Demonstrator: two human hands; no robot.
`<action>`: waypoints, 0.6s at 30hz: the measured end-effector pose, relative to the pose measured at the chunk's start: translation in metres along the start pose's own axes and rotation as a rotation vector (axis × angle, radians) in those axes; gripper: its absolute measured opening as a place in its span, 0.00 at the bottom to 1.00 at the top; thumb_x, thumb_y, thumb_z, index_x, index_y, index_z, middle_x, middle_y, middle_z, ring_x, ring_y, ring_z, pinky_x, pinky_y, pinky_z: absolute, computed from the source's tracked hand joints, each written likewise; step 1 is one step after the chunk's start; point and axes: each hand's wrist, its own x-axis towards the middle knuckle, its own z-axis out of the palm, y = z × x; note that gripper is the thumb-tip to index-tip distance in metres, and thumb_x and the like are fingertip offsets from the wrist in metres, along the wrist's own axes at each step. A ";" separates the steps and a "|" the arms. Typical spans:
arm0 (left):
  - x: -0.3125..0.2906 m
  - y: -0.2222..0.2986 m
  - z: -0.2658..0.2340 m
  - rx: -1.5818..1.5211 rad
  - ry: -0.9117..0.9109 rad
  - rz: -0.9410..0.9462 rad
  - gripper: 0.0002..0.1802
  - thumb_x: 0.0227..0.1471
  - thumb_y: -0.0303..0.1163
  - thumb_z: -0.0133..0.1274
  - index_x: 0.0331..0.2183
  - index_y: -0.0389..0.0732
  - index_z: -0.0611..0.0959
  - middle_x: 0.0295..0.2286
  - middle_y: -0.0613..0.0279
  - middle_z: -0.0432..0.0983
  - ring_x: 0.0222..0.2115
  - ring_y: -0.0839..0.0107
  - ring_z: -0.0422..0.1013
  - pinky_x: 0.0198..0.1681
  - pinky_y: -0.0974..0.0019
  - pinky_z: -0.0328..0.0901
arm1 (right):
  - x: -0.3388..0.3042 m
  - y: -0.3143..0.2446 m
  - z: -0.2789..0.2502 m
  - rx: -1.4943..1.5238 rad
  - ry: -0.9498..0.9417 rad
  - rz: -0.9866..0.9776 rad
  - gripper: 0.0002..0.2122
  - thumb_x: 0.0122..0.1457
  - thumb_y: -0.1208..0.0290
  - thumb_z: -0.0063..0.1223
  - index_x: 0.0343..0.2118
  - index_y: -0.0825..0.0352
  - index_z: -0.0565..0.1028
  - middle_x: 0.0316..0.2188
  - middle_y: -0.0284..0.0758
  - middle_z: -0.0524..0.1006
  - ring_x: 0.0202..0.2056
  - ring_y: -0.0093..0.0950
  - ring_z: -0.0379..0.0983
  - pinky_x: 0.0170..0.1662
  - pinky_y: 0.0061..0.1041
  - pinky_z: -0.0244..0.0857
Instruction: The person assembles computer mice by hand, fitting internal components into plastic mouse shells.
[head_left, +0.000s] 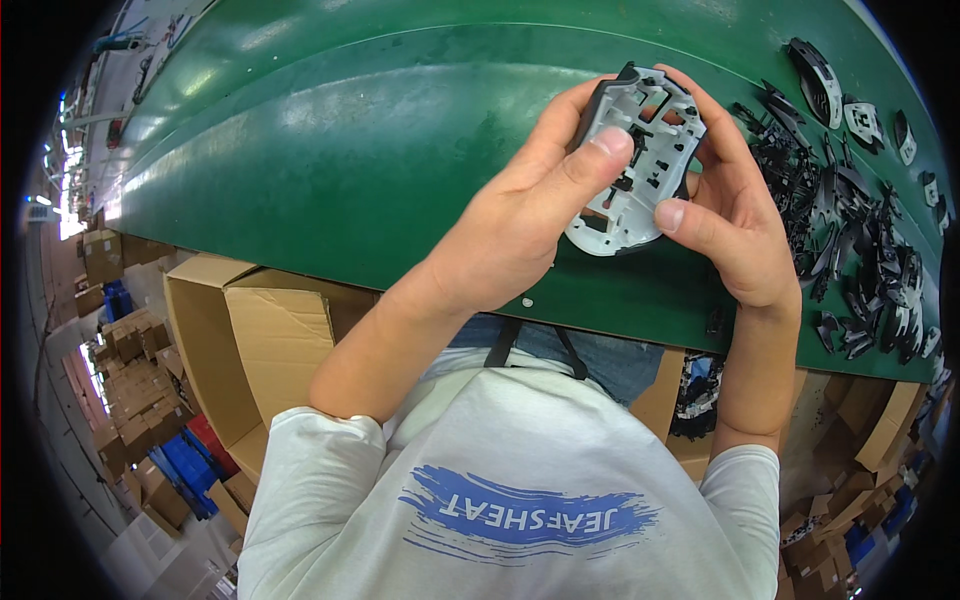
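Observation:
Between both hands, raised over the green table, is a computer mouse shell (655,150), its hollow inner side facing me. The inside is pale grey with black clips and slots, and the outer edge is black. My left hand (545,185) grips its left side, thumb pressed onto the inner face. On the opposite side my right hand (735,215) holds it, with the thumb at the lower right rim and fingers wrapped behind. The fingers behind the shell are partly hidden.
The green table (400,130) stretches ahead and to both sides. A heap of black plastic parts (850,220) lies right of my right hand, with loose black-and-white shell pieces (820,90) beyond. An open cardboard box (235,360) stands at the table's near left edge.

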 end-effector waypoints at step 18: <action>-0.149 0.111 -0.215 -0.175 0.454 0.260 0.32 0.77 0.50 0.35 0.71 0.42 0.67 0.68 0.41 0.64 0.62 0.50 0.71 0.58 0.39 0.73 | 0.006 -0.017 -0.055 -1.055 0.471 -0.200 0.19 0.65 0.73 0.64 0.58 0.66 0.81 0.39 0.33 0.83 0.39 0.23 0.77 0.47 0.25 0.72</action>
